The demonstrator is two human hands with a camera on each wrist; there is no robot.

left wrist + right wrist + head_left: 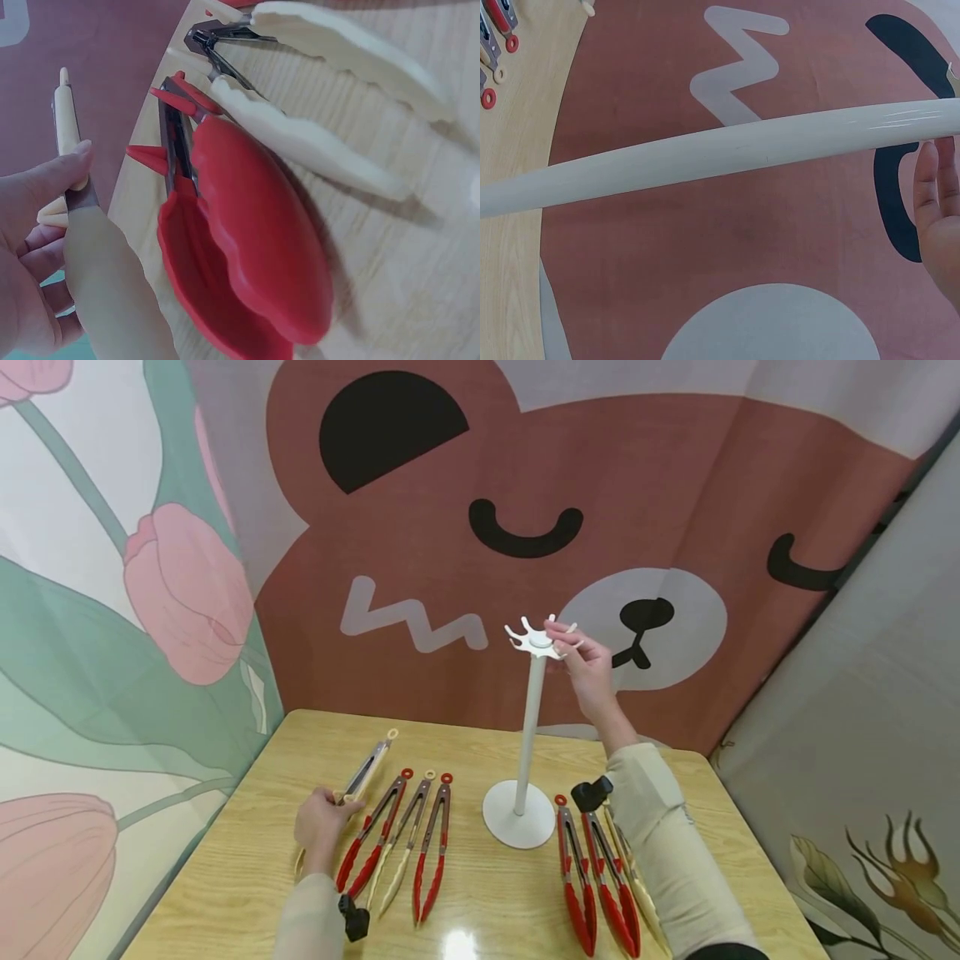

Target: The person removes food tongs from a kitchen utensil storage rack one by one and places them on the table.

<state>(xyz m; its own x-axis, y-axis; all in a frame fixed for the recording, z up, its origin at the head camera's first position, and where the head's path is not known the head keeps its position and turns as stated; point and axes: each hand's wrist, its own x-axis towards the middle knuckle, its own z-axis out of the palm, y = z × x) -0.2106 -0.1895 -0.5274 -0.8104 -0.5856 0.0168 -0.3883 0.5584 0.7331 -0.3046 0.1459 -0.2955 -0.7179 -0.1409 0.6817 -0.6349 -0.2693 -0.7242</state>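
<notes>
My left hand grips a pair of cream-tipped kitchen tongs by its arms, at the table's left side; the ring end points to the back. At the back stands a white hanging stand with a round base and a crown of curved hooks. My right hand is up at this crown, thumb and fingers pinching a hook on its right side. Close beside my left hand lie red tongs, cream tongs and more red tongs. The right fingertips are partly hidden behind the pole in the right wrist view.
Right of the base lie two red tongs and cream tongs, which the right sleeve partly covers. All rest on a wooden table. A printed curtain hangs right behind its back edge.
</notes>
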